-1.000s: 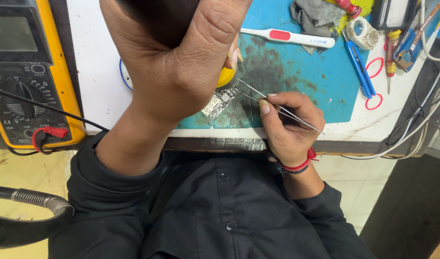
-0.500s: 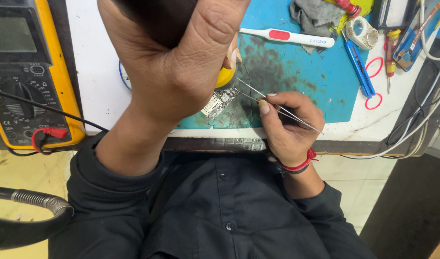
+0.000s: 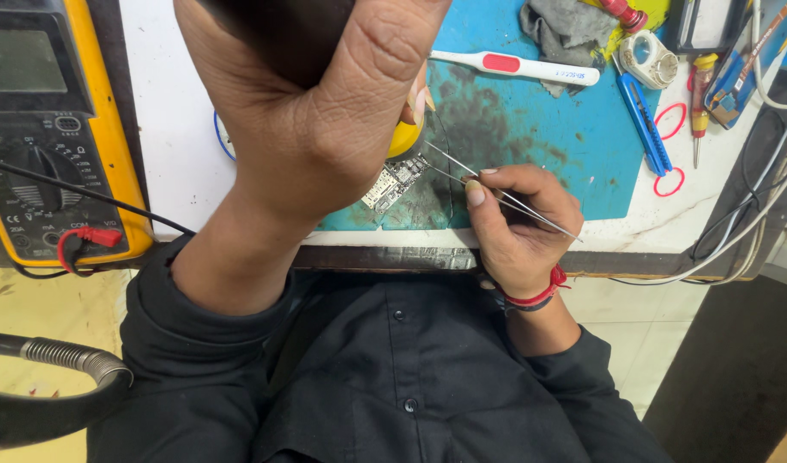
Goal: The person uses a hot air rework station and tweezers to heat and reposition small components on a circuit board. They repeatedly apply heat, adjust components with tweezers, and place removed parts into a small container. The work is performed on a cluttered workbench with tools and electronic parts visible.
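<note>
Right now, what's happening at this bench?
A person in a dark shirt is working on a small circuit board lying on a blue mat. The right hand holds thin metal tweezers, tips toward the board. The left hand, raised close to the camera, grips a dark tool above it. A yellow multimeter sits at the left, a blue utility knife at the right.

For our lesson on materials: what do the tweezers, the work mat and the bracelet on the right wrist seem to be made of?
Tweezers: probably steel, thin, silvery and glinting. Work mat: likely rubber or silicone, matt blue with dark stains. Bracelet: seemingly red thread or cord, dull; too small to tell.
</note>
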The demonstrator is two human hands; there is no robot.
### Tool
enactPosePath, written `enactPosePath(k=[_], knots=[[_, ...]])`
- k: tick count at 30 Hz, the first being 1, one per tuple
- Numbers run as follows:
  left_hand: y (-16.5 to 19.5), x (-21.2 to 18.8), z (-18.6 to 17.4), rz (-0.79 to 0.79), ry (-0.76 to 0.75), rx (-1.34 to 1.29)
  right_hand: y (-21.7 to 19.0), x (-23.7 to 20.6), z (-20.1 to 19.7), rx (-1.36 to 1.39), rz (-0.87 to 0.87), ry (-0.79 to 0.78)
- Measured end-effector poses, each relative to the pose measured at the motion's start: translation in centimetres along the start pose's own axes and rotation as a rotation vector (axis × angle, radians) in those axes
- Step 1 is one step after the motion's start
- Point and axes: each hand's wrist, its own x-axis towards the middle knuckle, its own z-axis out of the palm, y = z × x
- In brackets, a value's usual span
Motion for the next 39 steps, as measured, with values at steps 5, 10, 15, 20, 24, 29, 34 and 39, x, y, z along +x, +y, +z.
enactPosePath(k=[5, 10, 15, 20, 24, 29, 34, 39], knots=[[0.26, 0.13, -0.01, -0.027, -0.003, -0.012, -0.04, 0.07, 0.09, 0.007, 0.004, 0.002], [0.37, 0.07, 0.05, -0.029, 0.008, 0.009, -0.11, 0.06, 0.11, 0.013, 0.010, 0.000], [0.36, 0.15, -0.01, -0.022, 0.002, 0.028, -0.10, 0.04, 0.08, -0.001, 0.013, 0.001], [0.51, 0.11, 0.02, -0.037, 0.007, 0.009, -0.10, -0.03, 0.08, 0.000, 0.010, 0.006], [0.55, 0.14, -0.04, -0.037, 0.006, 0.012, -0.06, -0.04, 0.08, 0.005, 0.005, -0.001], [0.48, 0.09, 0.03, -0.028, 0.006, 0.029, 0.00, -0.01, 0.05, 0.005, 0.013, 0.003], [0.37, 0.05, -0.02, -0.006, -0.008, 0.063, 0.01, -0.04, 0.05, 0.008, 0.012, 0.005], [0.29, 0.05, -0.08, -0.018, -0.007, 0.056, 0.08, -0.08, 0.04, 0.017, 0.014, 0.003]])
